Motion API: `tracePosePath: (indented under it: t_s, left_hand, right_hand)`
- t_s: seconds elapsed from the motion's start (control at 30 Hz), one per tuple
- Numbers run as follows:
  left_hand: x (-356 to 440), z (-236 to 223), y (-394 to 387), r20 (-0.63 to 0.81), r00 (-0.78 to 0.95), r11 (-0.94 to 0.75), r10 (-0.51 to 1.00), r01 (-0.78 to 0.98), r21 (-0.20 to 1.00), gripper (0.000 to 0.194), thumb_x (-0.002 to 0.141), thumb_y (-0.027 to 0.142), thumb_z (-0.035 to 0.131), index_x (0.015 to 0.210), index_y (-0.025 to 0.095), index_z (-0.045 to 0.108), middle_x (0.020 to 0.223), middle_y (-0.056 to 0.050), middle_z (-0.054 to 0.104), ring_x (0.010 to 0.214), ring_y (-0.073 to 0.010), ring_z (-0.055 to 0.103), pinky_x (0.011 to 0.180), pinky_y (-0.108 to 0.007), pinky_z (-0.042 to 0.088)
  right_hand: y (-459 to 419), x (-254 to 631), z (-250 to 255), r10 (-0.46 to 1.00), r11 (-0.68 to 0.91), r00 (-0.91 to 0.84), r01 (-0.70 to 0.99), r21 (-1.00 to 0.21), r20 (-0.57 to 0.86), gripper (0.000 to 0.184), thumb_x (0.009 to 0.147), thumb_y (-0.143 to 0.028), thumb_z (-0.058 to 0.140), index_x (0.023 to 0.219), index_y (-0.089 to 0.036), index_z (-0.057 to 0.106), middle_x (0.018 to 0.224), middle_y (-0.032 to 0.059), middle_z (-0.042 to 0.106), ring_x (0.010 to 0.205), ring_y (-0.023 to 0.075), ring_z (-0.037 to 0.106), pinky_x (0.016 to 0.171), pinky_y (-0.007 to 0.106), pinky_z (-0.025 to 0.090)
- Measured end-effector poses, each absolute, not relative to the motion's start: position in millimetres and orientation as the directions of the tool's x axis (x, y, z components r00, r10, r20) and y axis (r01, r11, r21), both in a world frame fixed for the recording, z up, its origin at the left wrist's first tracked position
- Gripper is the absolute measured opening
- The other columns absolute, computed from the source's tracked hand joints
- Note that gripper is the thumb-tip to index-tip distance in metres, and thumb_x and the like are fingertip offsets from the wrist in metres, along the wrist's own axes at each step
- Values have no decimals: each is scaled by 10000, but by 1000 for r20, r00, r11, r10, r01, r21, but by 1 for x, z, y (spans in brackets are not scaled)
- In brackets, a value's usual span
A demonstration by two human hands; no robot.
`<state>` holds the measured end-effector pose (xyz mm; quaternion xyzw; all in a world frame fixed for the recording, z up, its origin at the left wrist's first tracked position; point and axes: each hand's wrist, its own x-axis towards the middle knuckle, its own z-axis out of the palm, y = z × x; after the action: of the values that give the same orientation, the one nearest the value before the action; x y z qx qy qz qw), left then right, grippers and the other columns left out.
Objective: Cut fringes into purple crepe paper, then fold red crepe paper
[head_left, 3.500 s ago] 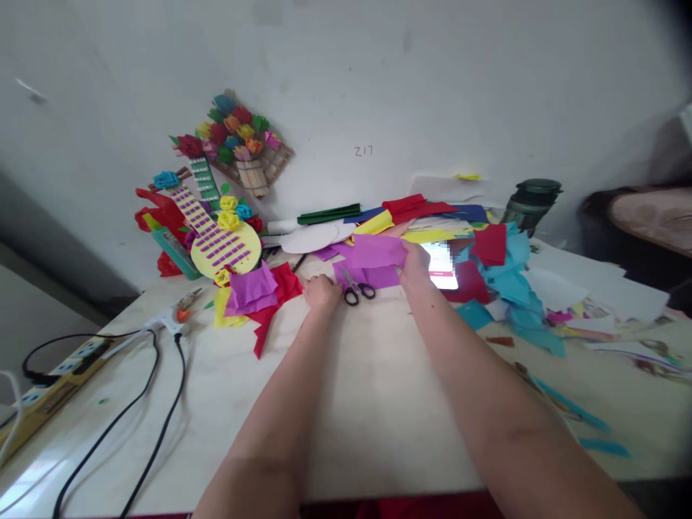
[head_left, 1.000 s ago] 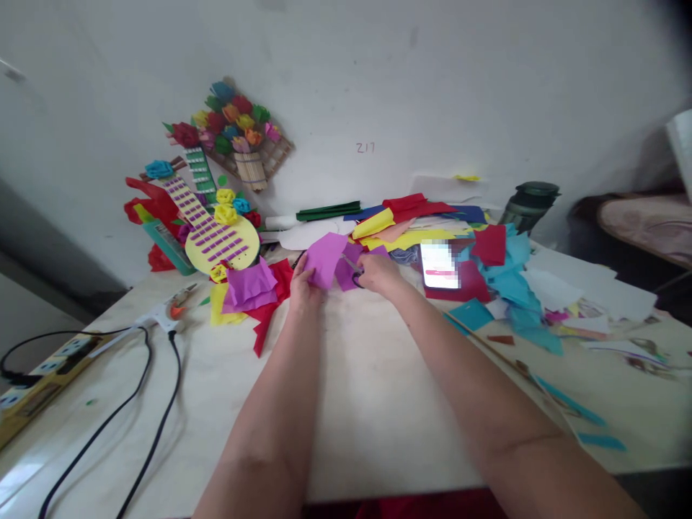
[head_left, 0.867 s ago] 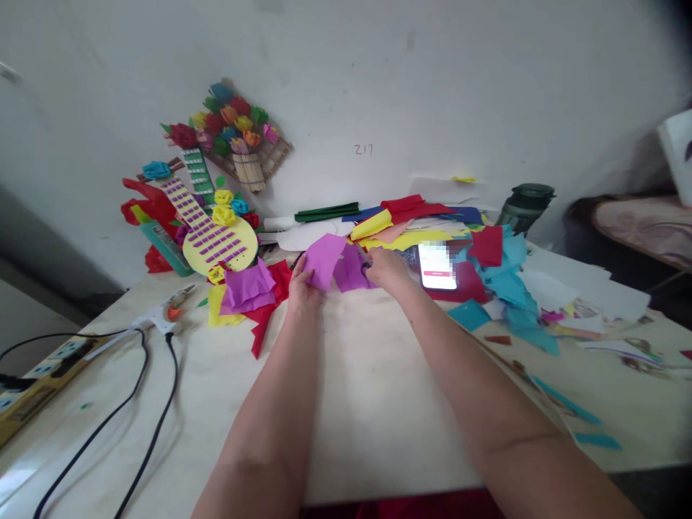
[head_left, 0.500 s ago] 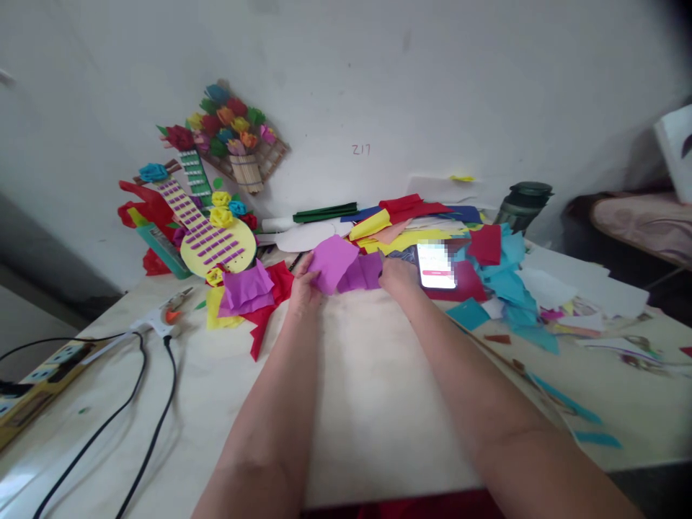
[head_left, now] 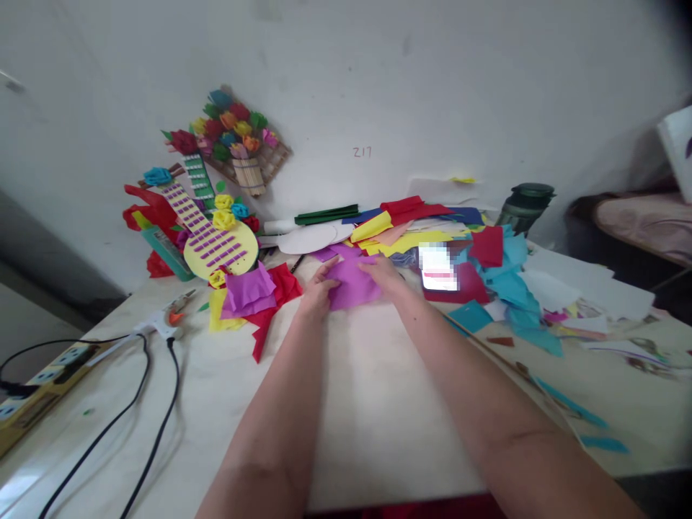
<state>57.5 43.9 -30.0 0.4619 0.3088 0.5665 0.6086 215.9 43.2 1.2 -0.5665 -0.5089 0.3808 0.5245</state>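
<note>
Purple paper lies flat, seemingly nothing made yet; half-curled left hand at nine o'clock and right hand at two pinch it. Scraps farther toward nine look cut.

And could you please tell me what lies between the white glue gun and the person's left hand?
The head view shows a small green scrap, then overlapping yellow paper, wrinkled purple paper and red paper, the red nearest the left hand.

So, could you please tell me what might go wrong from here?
The purple sheet, with the left hand and right hand on it, looks thin and might crease or tear. The phone lies close beside the right hand, so a sideways move could nudge it.
</note>
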Motion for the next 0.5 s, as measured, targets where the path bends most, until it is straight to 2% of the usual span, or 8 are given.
tracePosePath:
  t_s: [0.07,0.17,0.2,0.27,0.3,0.37,0.43,0.5]
  left_hand:
    - [59,-30,47,134,82,-84,988,-445,891,758,545,108,621,1276,250,482,939,-29,644,680,-122,584,627,-242,463]
    - [58,-28,51,36,-144,-88,989,-373,924,669,644,240,605,1292,210,442,805,-26,628,651,-134,580,604,-248,449]
    - [58,-27,50,25,-225,-87,974,-271,959,610,673,287,594,1262,195,466,789,-31,622,665,-146,583,611,-260,448]
    - [57,-24,47,99,-363,-80,927,67,995,474,707,357,580,1149,189,549,832,-58,626,778,-192,593,683,-304,449]
    - [57,-22,45,180,-398,-65,900,286,956,394,711,369,580,1064,192,597,886,-74,630,882,-221,579,748,-330,439]
    - [57,-19,39,311,-404,16,860,631,775,292,706,382,584,923,196,645,993,-101,617,1084,-281,483,859,-378,392]
    - [59,-18,35,328,-352,96,877,796,598,313,687,441,594,860,188,656,1066,-124,592,1159,-319,402,904,-406,354]
    - [62,-19,35,287,-321,146,903,855,498,385,662,516,596,835,178,657,1088,-142,576,1153,-338,386,911,-415,341]
  right_hand:
    - [45,215,-4,966,106,219,146,-984,136,186,648,-291,657,776,-156,663,883,55,666,823,199,603,769,334,466]
    - [47,217,-8,951,175,256,24,-984,175,214,628,-324,667,774,-167,661,837,32,665,828,193,601,782,332,465]
    - [47,218,-9,949,176,272,-31,-984,161,215,621,-325,671,767,-167,660,822,30,665,815,191,603,773,333,470]
    - [49,220,-10,949,163,292,-145,-976,115,207,620,-319,674,756,-165,655,787,25,663,771,188,611,744,336,482]
    - [49,221,-11,950,156,299,-201,-967,91,201,626,-316,672,758,-166,651,767,22,662,751,187,614,730,338,487]
    - [50,222,-12,952,137,304,-300,-944,42,197,656,-322,661,782,-173,643,738,16,661,735,188,621,716,342,499]
    - [49,222,-11,958,114,287,-400,-909,-6,189,705,-327,635,826,-181,629,745,19,668,755,188,628,721,345,511]
    - [48,221,-9,968,105,248,-492,-865,-24,177,752,-315,602,870,-183,614,806,34,682,807,187,635,747,348,518]
